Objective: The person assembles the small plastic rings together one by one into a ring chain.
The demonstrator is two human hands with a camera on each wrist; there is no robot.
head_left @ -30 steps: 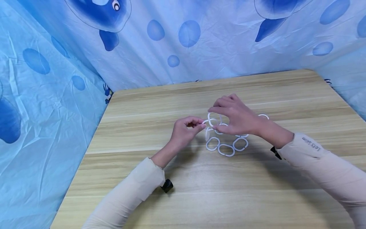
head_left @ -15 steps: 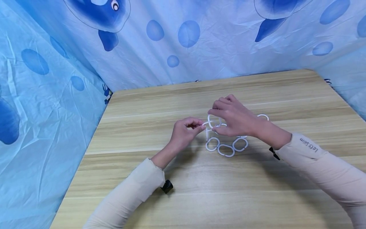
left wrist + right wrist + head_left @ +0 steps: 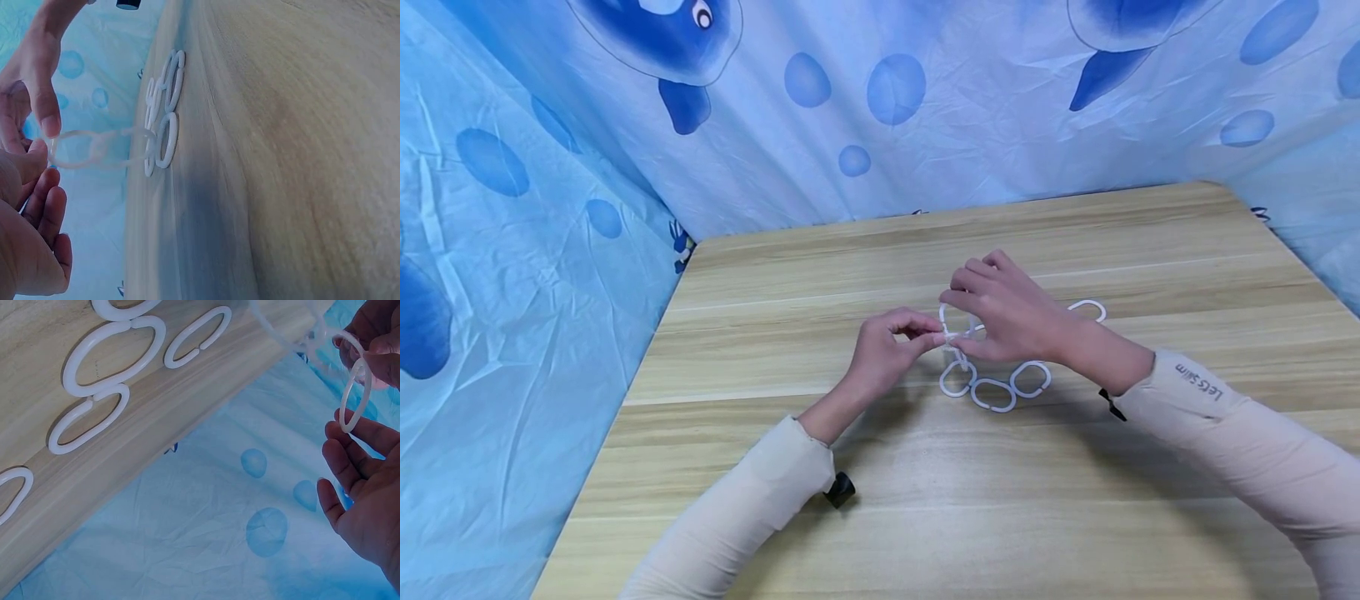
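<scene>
A chain of linked white plastic C-shaped rings (image 3: pixel 992 393) lies on the wooden table (image 3: pixel 925 500). Its left end is lifted off the wood between my hands. My left hand (image 3: pixel 931 335) pinches the end ring (image 3: pixel 75 150) between thumb and forefinger. Just to its right, my right hand (image 3: pixel 957 321) grips the neighbouring ring (image 3: pixel 356 394) with curled fingers, and the two rings overlap where the hands meet. In the right wrist view, several linked rings (image 3: pixel 112 356) rest flat on the wood. One more ring (image 3: pixel 1088 308) shows behind my right wrist.
Blue sheeting printed with cartoon sea animals (image 3: pixel 850 100) walls in the table at the back and on the left. The table's left edge (image 3: pixel 617 400) runs close to the sheet. Black wrist straps (image 3: pixel 838 489) sit at both cuffs.
My right hand has slid slightly left and down toward my left hand, bringing the two lifted rings together. The rings lying on the table have not moved.
</scene>
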